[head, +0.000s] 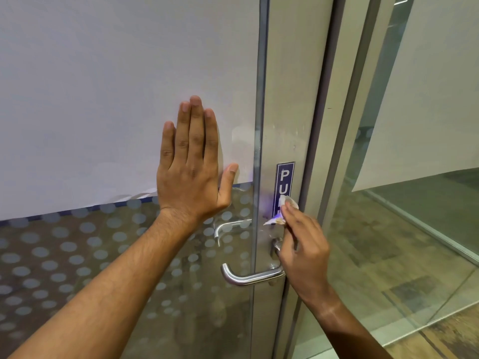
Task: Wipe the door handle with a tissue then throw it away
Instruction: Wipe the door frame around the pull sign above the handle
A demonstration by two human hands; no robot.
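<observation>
Fingers of the right hand [302, 244] pinch a crumpled tissue [283, 209] against the door frame, just above the steel lever handle [248, 277] and over the lower end of the blue PULL sticker [284, 185]. Left hand [193, 161] lies flat, fingers straight, on the frosted glass door [103, 86], bracing it. Wiping looks to be in hand, near the handle's mount; next the tissue should run along the lever, then go to a bin, none in view

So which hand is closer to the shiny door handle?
Right. The right hand, pinching the tissue, is at the door handle, by its right end. The left hand presses flat on the glass door, up and to the left.
</observation>
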